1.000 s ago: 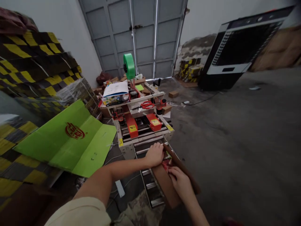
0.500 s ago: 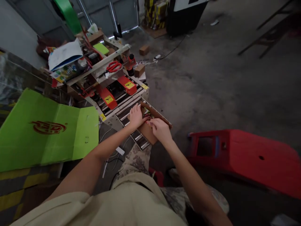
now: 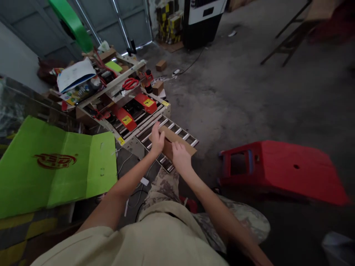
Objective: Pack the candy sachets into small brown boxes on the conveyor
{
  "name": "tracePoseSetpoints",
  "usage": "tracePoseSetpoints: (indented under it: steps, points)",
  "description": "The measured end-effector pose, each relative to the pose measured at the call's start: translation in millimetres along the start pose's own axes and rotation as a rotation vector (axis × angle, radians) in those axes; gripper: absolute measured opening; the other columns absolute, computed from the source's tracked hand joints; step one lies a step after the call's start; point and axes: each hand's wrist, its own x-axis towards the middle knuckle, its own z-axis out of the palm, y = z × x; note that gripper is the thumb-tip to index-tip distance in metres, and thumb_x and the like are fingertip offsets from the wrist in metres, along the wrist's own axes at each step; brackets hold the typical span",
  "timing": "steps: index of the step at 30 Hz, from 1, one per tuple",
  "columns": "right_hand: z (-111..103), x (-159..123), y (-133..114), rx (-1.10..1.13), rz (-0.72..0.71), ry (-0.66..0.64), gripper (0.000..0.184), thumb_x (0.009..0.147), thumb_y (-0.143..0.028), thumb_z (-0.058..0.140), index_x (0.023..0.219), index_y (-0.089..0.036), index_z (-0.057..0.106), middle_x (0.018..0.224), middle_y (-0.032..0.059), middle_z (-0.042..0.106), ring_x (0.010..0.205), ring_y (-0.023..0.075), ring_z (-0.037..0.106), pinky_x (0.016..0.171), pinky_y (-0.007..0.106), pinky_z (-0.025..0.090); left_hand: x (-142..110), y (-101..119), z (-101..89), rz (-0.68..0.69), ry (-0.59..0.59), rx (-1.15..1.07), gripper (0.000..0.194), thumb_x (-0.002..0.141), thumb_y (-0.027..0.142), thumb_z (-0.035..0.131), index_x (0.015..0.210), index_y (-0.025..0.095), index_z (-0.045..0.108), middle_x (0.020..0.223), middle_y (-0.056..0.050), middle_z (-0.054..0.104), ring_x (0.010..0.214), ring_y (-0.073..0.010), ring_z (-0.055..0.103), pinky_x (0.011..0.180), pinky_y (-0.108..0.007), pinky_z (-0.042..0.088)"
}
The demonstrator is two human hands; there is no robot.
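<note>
A brown cardboard box [image 3: 177, 142] lies on the metal roller conveyor [image 3: 181, 133] in front of the sealing machine [image 3: 130, 111]. Its lid lies flat and shut. My left hand [image 3: 157, 139] rests on the box's left end with fingers stretched forward. My right hand [image 3: 180, 158] presses flat on the near part of the box, fingers extended. Neither hand grips anything. The machine has two red belt units [image 3: 126, 119] just beyond the box.
A green flattened carton sheet [image 3: 55, 162] with a red logo lies to the left. Red scissors [image 3: 129, 83] and papers [image 3: 74, 73] sit on the machine's top. A red plastic stool [image 3: 283, 171] lies tipped on the concrete floor to the right. A black cabinet [image 3: 203, 18] stands far back.
The box's raised lid has come down flat. My hands moved from the box's opening to lie flat on its top. The camera tilted downward and shifted right.
</note>
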Motion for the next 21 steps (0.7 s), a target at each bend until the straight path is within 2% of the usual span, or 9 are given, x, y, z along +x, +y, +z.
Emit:
tracePoseSetpoints:
  steps: [3,5,8,10,12,14,17,19,21]
  points:
    - [-16,8,18,0.067,-0.022,-0.067,0.038,0.088,-0.01,0.041,0.114,-0.011,0.069,0.12,0.0188,0.068,0.11,0.0286,0.062,0.101,0.043,0.05,-29,21,9.8,0.031,-0.282,0.144,0.063,0.099,0.05,0.025,0.149,0.013,0.038,0.16,-0.019,0.031,0.154,-0.029,0.017,0.125,-0.053,0.016]
    - [-34,13,41,0.132,-0.033,-0.103,0.038,0.089,-0.015,0.044,0.117,-0.016,0.069,0.114,0.0116,0.072,0.104,0.0228,0.067,0.098,0.037,0.053,-41,33,11.7,0.075,-0.428,0.268,0.076,0.095,0.065,0.032,0.151,0.014,0.036,0.164,-0.019,0.022,0.155,-0.0325,0.006,0.124,-0.058,0.011]
    - [-46,8,77,0.247,0.046,0.092,0.051,0.092,-0.03,0.044,0.141,-0.018,0.053,0.131,0.011,0.065,0.118,0.0225,0.063,0.103,0.04,0.051,-44,43,8.2,0.192,-0.519,0.399,0.126,0.064,0.088,0.06,0.153,0.005,0.029,0.163,-0.029,0.006,0.153,-0.0423,-0.001,0.123,-0.062,0.008]
    - [-34,-2,89,0.279,0.124,0.226,0.061,0.089,-0.04,0.051,0.144,-0.014,0.049,0.142,0.0161,0.056,0.132,0.0287,0.054,0.111,0.049,0.044,-44,48,5.4,0.253,-0.563,0.451,0.14,0.051,0.086,0.071,0.152,-0.001,0.029,0.161,-0.035,0.006,0.152,-0.0471,0.0,0.122,-0.062,0.009]
    - [-10,-12,90,0.296,0.193,0.221,0.063,0.087,-0.044,0.05,0.14,-0.011,0.053,0.143,0.0194,0.054,0.134,0.0324,0.051,0.112,0.054,0.042,-45,51,3.9,0.285,-0.613,0.496,0.133,0.054,0.074,0.077,0.151,-0.004,0.03,0.159,-0.037,0.011,0.151,-0.0484,0.005,0.123,-0.061,0.01]
    - [16,-15,84,0.328,0.244,0.204,0.06,0.09,-0.044,0.042,0.137,-0.009,0.056,0.138,0.0209,0.058,0.129,0.0322,0.056,0.109,0.053,0.044,-47,51,3.4,0.311,-0.659,0.526,0.122,0.06,0.062,0.077,0.15,-0.006,0.031,0.158,-0.037,0.016,0.151,-0.0477,0.011,0.123,-0.058,0.011]
    - [42,6,71,0.39,0.194,0.256,0.059,0.092,-0.043,0.04,0.137,-0.008,0.055,0.137,0.0213,0.058,0.127,0.0305,0.055,0.112,0.052,0.042,-41,38,-0.2,0.341,-0.682,0.538,0.108,0.068,0.054,0.071,0.151,-0.004,0.03,0.16,-0.034,0.017,0.152,-0.0451,0.011,0.124,-0.057,0.011]
    - [48,31,61,0.455,0.122,0.246,0.059,0.089,-0.041,0.046,0.138,-0.009,0.053,0.138,0.0213,0.056,0.13,0.0303,0.052,0.115,0.052,0.039,-22,18,-11.2,0.325,-0.678,0.55,0.1,0.074,0.05,0.066,0.152,0.0,0.03,0.161,-0.03,0.017,0.152,-0.0435,0.011,0.124,-0.058,0.011]
    - [49,51,51,0.529,0.061,0.209,0.06,0.087,-0.038,0.053,0.141,-0.011,0.05,0.141,0.0206,0.054,0.134,0.0302,0.049,0.116,0.053,0.038,10,-8,-34.0,0.289,-0.68,0.584,0.092,0.078,0.045,0.063,0.152,0.001,0.031,0.162,-0.028,0.018,0.152,-0.043,0.012,0.124,-0.058,0.012]
